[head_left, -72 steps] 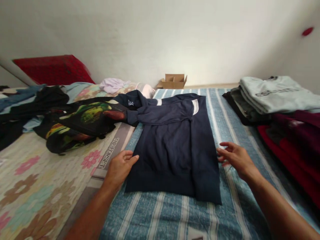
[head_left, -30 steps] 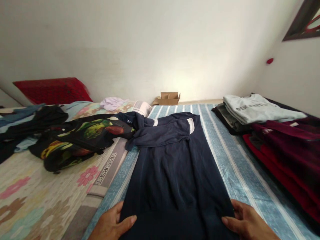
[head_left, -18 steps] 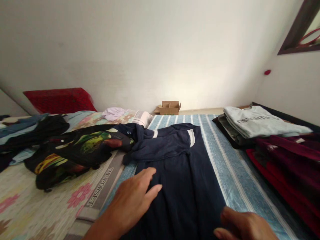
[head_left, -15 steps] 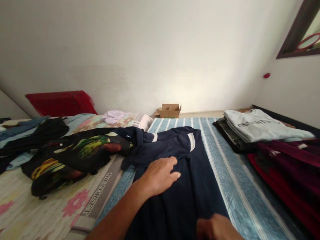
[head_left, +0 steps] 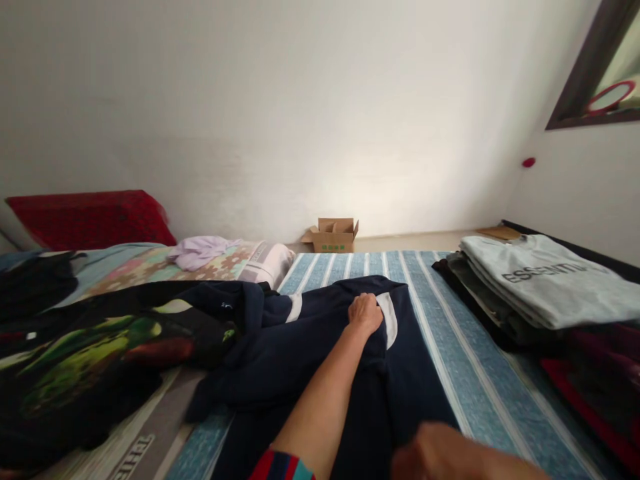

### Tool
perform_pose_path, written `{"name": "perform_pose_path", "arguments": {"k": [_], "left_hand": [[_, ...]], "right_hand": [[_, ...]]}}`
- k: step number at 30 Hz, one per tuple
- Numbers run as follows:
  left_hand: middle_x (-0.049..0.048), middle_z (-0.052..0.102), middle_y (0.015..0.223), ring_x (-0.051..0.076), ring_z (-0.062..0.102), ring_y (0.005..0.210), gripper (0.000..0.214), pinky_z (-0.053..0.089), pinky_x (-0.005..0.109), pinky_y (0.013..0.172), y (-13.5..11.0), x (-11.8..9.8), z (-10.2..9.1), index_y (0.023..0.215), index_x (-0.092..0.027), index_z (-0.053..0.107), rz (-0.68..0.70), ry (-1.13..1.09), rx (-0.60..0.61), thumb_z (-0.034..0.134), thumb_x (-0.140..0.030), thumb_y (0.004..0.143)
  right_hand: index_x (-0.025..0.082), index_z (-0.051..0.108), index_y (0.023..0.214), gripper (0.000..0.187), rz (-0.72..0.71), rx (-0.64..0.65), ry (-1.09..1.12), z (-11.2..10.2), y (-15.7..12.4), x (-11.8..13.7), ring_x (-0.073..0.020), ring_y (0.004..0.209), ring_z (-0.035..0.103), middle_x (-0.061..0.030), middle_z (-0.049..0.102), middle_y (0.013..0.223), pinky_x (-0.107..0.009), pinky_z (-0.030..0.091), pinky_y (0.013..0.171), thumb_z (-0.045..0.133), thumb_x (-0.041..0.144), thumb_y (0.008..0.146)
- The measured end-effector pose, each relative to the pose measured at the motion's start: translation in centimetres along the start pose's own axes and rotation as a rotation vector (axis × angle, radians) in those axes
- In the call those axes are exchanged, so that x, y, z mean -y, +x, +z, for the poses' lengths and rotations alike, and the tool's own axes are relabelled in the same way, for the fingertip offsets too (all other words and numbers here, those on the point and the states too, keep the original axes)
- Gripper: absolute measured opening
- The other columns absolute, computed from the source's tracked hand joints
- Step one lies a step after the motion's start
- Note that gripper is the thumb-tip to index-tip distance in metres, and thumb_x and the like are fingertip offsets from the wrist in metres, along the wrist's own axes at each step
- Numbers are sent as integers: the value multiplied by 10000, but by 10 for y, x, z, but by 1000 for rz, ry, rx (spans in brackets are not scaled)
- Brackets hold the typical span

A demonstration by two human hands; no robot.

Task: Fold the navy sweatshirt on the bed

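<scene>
A dark navy long-sleeved top with white bands lies spread over the striped sheet in front of me. My left hand reaches far forward, its fingers closed on the cloth just beside the curved white band. At the bottom edge, my right hand is curled and closed over the near right part of the same top; it is blurred and partly cut off. Left of the top, and touching it, lies a crumpled black garment with a colourful print.
Folded clothes are stacked on the right, with a light grey shirt uppermost and dark red cloth nearby. A lilac cloth rests on a patterned pillow. Beyond the bed stands an open cardboard box by the wall.
My left hand has moved forward and right from over the top's middle to its white band, and its spread fingers have closed. My right hand stays low. The view has shifted slightly.
</scene>
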State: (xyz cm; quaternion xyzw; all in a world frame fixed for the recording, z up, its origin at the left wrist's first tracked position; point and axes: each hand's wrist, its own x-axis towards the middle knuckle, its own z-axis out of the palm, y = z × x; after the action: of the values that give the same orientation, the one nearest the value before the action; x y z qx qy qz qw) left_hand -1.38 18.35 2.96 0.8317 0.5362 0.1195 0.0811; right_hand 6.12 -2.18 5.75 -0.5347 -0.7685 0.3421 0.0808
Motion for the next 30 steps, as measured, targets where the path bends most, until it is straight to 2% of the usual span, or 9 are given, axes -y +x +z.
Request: {"name": "perform_pose_path", "arguments": {"k": [3,4,6,8,11,14,21,25,30], "left_hand": [[138,644,1033,242,583,1026,233,451,309,848,1,7,8,916,-143,661,39,11,6,455,-175,811],[132,648,1021,236,593,1006,233,456,305,837,3,9,7,907,-150,661,42,7,9,447,-173,818],[117,656,993,220,613,959,227,467,291,806,9,12,2,894,-163,656,21,-6,-3,438,-172,832],[107,652,995,208,612,958,217,464,280,807,20,15,-4,912,-168,640,-26,-8,-74,435,-163,841],[105,623,1071,204,585,1017,252,451,288,847,42,20,-10,1022,-171,592,-78,-6,-216,433,-123,832],[96,591,1146,204,580,1032,338,452,301,851,58,27,-1,1122,-189,529,-87,-27,-224,449,-96,807],[85,614,1056,220,615,950,248,468,313,800,60,36,29,1033,-199,561,-160,-7,-217,436,-142,827],[87,597,1056,229,619,931,217,474,322,782,60,36,27,968,-203,591,-172,12,-210,429,-160,831],[80,599,1051,210,613,943,205,474,298,794,61,34,24,981,-195,569,-224,3,-228,434,-156,832]], "right_hand": [[190,635,896,210,17,-157,-7,-46,53,-31,-128,679,588,-2,638,763,-216,409,567,453,294,887],[185,639,873,225,71,-352,-62,-61,71,-42,-129,667,590,-6,643,739,-220,401,577,437,283,885],[198,652,891,243,237,-642,-218,-88,105,-62,-153,719,611,-21,669,786,-234,407,619,424,284,879],[183,641,998,290,312,-718,-267,-107,134,-78,-210,834,621,-76,678,910,-277,419,665,389,272,886],[186,586,1153,337,303,-720,-322,-124,166,-94,-243,1044,562,-96,609,1170,-304,420,794,428,218,857],[219,557,1216,439,266,-642,-371,-132,190,-106,-225,1110,527,-63,559,1260,-285,409,855,471,129,795],[246,637,1093,431,306,-447,-442,-135,219,-135,-196,938,606,-34,672,1042,-239,434,709,495,93,717],[209,653,958,295,318,-426,-511,-130,218,-139,-194,848,617,-50,682,916,-237,415,644,492,126,724],[175,591,1013,267,280,-475,-627,-128,212,-131,-218,883,606,-96,656,965,-266,408,686,465,166,777]]}}
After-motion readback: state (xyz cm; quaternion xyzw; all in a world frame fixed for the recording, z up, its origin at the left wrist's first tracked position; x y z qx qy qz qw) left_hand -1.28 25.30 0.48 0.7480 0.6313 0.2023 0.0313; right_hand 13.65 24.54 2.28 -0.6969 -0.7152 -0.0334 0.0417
